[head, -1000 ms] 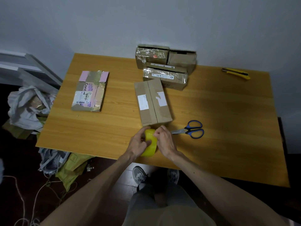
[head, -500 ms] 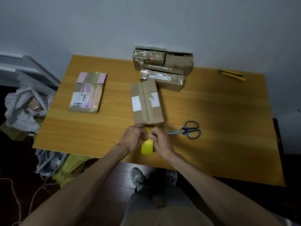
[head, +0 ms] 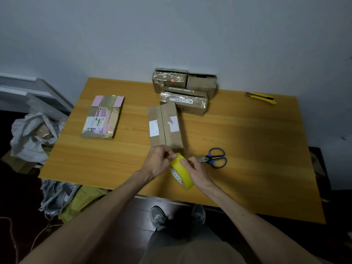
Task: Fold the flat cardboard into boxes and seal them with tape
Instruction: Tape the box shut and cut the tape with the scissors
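A yellow tape roll [head: 182, 172] is held over the wooden table [head: 247, 149] near its front edge. My right hand [head: 198, 171] grips the roll from the right side. My left hand [head: 159, 161] pinches at the roll's top edge with curled fingers. Just beyond my hands lies a folded brown cardboard box [head: 165, 125] with white labels, its top flaps closed. A flat cardboard piece [head: 103, 117] with pink patches and a barcode label lies at the left of the table.
Blue-handled scissors [head: 214, 159] lie right of my hands. Three taped boxes [head: 183, 90] are stacked at the back by the wall. A yellow utility knife [head: 262, 98] lies at the back right. Bags and clutter [head: 32, 138] sit on the floor at the left.
The tape roll has tilted and come up between my hands. My left fingers shifted to its top edge and my right hand wrapped further round its side.
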